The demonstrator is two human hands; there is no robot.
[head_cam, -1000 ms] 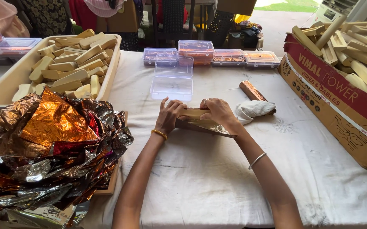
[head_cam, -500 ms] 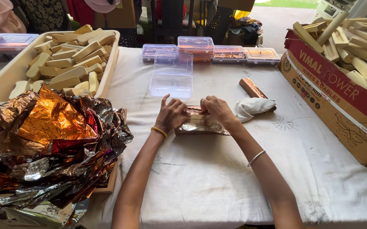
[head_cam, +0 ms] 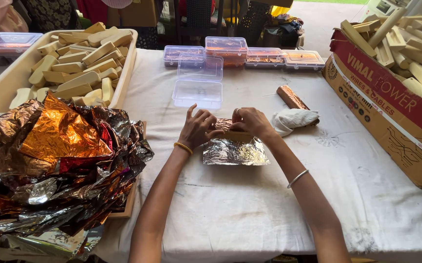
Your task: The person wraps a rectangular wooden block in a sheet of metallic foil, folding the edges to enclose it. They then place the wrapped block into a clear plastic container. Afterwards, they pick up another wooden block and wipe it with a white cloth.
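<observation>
Foil sheet (head_cam: 235, 152) now lies spread flat on the counter (head_cam: 250, 204), silver side up, near edge toward me; a second ago it was bunched under the block. Wooden block (head_cam: 226, 125) sits at its far edge, half rolled in copper foil. My left hand (head_cam: 198, 129) and right hand (head_cam: 250, 122) pinch the block, fingers closed on it. I judge the wrap freshly begun.

Red-and-tan printed carton (head_cam: 391, 112) right, clear lidded boxes (head_cam: 230, 52) behind
</observation>
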